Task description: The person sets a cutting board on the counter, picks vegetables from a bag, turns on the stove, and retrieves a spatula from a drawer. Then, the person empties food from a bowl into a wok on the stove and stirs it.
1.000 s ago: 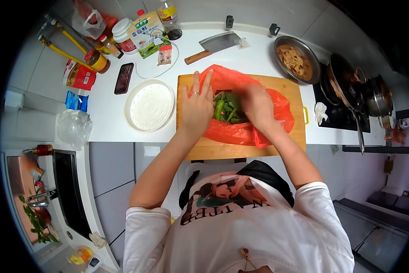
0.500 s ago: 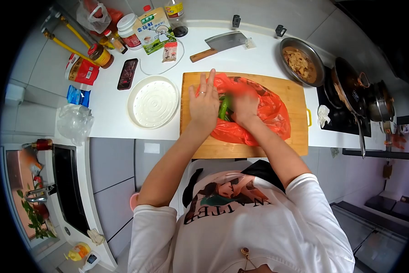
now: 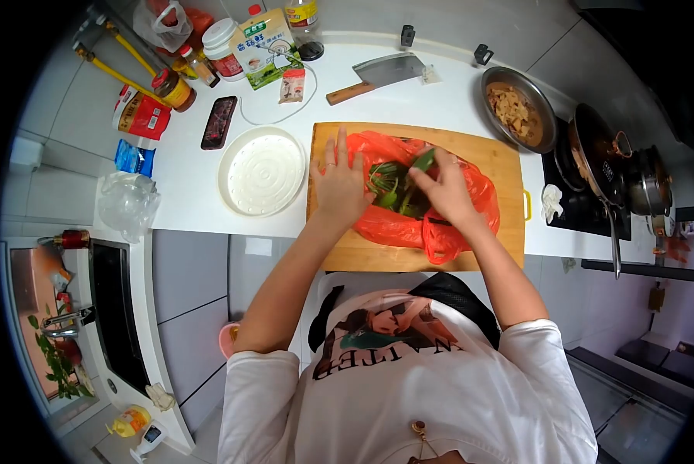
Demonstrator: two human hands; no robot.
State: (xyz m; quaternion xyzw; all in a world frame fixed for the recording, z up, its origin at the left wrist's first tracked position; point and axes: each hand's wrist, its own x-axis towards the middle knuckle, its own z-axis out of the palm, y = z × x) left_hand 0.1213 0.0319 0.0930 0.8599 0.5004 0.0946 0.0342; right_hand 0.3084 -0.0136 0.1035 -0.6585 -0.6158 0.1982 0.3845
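Note:
A red plastic bag (image 3: 471, 203) lies open on the wooden cutting board (image 3: 330, 249), with green peppers (image 3: 389, 199) and some thin green stalks showing inside. My right hand (image 3: 449, 189) is over the bag's right side, its fingers closed on a green pepper (image 3: 423, 161) at the mouth. Fingers spread, my left hand (image 3: 341, 184) rests against the bag's left edge and holds nothing. Left of the board sits a round white plastic tray (image 3: 225, 172) with small holes around its rim.
Behind the board lies a cleaver (image 3: 389, 71) with a wooden handle. A metal bowl of sliced food (image 3: 550, 133) stands back right, beside a wok (image 3: 594, 158) on the stove. A phone (image 3: 219, 123), jars and food packets line the left side. The sink (image 3: 119, 309) is far left.
My right hand has come up from inside the bag and moved right, now with a green pepper. The bag's mouth is wider and more of its contents show. My left hand stays at the edge.

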